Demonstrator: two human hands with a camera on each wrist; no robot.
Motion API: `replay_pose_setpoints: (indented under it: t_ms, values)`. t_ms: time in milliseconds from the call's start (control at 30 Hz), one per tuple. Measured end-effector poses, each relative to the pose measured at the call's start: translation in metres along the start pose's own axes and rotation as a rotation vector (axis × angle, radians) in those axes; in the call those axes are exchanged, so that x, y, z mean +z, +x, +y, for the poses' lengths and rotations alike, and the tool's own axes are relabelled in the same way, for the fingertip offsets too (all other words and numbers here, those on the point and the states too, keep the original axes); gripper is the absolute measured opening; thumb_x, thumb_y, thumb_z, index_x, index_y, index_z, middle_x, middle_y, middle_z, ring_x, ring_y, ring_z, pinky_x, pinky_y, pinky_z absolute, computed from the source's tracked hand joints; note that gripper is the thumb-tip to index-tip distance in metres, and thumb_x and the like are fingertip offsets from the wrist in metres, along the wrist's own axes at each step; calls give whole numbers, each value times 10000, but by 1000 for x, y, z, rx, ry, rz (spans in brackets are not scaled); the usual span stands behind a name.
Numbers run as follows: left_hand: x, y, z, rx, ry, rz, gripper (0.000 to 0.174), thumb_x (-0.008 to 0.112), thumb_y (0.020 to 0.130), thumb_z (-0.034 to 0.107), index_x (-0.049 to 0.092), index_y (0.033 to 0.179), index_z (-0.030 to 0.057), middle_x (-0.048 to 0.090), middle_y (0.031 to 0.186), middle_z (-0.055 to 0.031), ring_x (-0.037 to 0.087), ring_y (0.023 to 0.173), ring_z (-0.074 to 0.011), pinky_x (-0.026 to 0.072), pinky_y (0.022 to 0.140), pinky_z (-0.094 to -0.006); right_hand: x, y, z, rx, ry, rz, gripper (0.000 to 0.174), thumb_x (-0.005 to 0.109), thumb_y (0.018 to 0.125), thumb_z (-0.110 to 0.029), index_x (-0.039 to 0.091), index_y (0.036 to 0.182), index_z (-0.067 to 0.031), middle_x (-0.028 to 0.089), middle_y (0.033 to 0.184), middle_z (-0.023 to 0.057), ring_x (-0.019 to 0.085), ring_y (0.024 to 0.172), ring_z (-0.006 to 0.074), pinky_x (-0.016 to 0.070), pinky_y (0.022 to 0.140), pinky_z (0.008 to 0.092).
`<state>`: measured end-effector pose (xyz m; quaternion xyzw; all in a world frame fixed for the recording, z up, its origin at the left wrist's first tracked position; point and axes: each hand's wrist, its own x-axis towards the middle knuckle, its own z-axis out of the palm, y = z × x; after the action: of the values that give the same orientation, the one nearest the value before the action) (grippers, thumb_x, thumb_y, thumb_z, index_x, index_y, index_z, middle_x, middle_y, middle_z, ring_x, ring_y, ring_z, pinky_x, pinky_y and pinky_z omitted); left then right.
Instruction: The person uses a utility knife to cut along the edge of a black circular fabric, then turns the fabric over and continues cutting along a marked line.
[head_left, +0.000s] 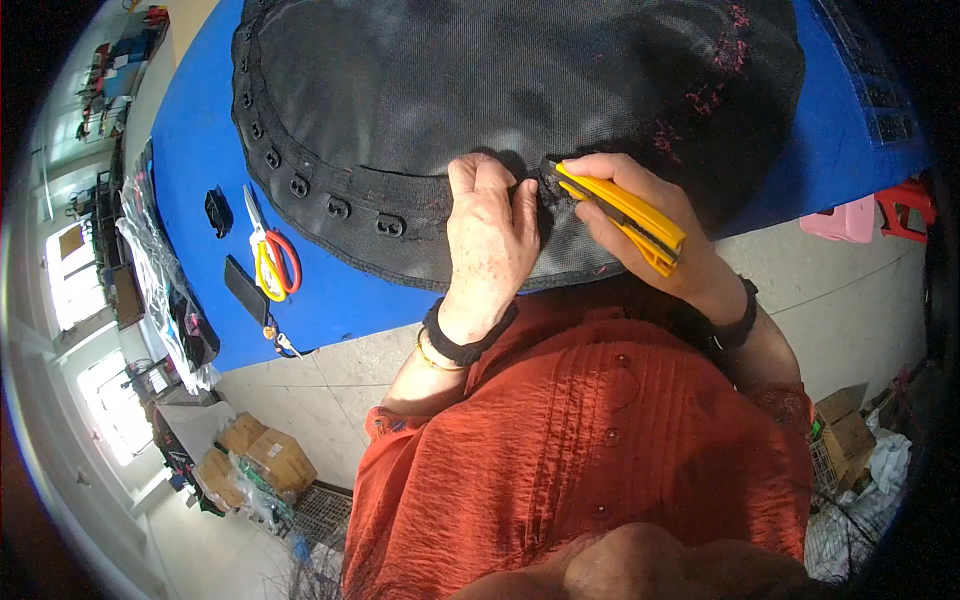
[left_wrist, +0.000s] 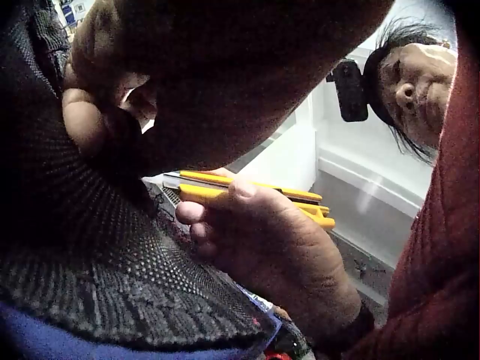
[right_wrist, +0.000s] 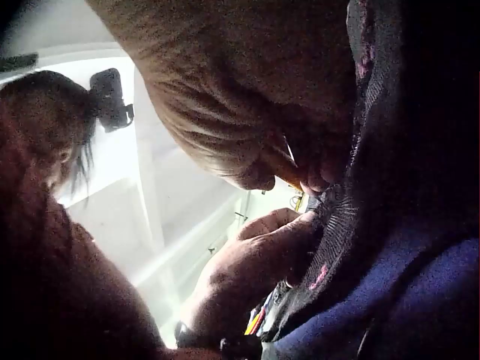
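A large oval of black mesh fabric point(head_left: 430, 90) with a raised band and black clips along its edge lies on the blue table. The left hand point(head_left: 490, 225) pinches the band near the front edge, its fingers curled into the fabric. In the right hand point(head_left: 650, 220) is a yellow cutter point(head_left: 630, 208), its tip at the fabric just right of the left fingers. The left wrist view shows the cutter point(left_wrist: 247, 193) between the right thumb and fingers, beside the mesh point(left_wrist: 127, 247). In the right wrist view the two hands nearly meet; the blade's exact contact is hidden.
On the blue table point(head_left: 190, 150), left of the fabric, lie scissors point(head_left: 268, 250) with red and yellow handles, a black flat piece point(head_left: 245, 288) and a small black item point(head_left: 217, 212). Clear plastic bags point(head_left: 165, 270) line the left edge. A pink stool point(head_left: 842, 222) stands beyond the right side.
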<state>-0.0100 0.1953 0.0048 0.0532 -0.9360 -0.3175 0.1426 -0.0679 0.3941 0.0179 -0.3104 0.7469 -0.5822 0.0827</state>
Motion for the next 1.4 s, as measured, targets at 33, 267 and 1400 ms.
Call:
replay_pose_setpoints:
  t_ms: [33,267,1400]
  values:
    - [0,0,0,-4,-3,-3,224,781,903,52,600,1017,-13,604,1029,-219,623,941,-409,539,805,-469,1,0,1,-8,-2,6,294,700,975,-69,624,1257,-37,708,1155,165,722,1068,350,571,921,386]
    - [0,0,-2,14,-5,9,214,777,908,60,606,1008,-20,607,1034,-225,624,946,-416,536,812,-471,-10,-1,-5,29,37,-70,298,695,978,-69,626,1265,-29,707,1154,173,715,1076,359,565,938,403]
    - [-5,-5,-5,28,-14,-61,325,814,886,96,609,1085,-59,590,1118,-250,602,1044,-417,519,907,-461,-9,-12,-8,17,4,-71,335,698,971,-68,631,1297,-33,708,1167,172,713,1080,356,559,951,389]
